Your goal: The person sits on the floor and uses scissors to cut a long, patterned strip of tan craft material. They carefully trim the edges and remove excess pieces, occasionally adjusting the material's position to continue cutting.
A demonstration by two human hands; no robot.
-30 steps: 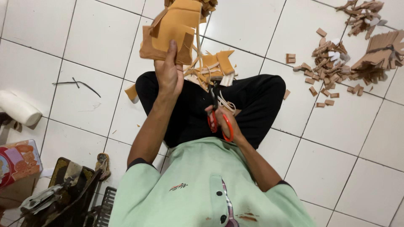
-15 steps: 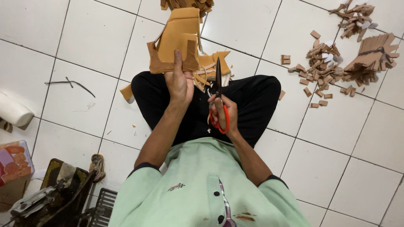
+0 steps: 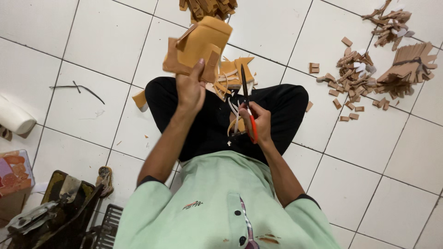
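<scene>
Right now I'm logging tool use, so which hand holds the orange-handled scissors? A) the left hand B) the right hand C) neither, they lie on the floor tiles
B: the right hand grips the orange-handled scissors, blades pointing up, while the left hand holds up a tan folded piece.

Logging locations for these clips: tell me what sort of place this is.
Probably a small leather-goods or craft workshop run on a tiled floor. Heaps of tan offcuts lie about, a machine sits at lower left, and the hands hold a tan piece and orange-handled scissors.
</scene>
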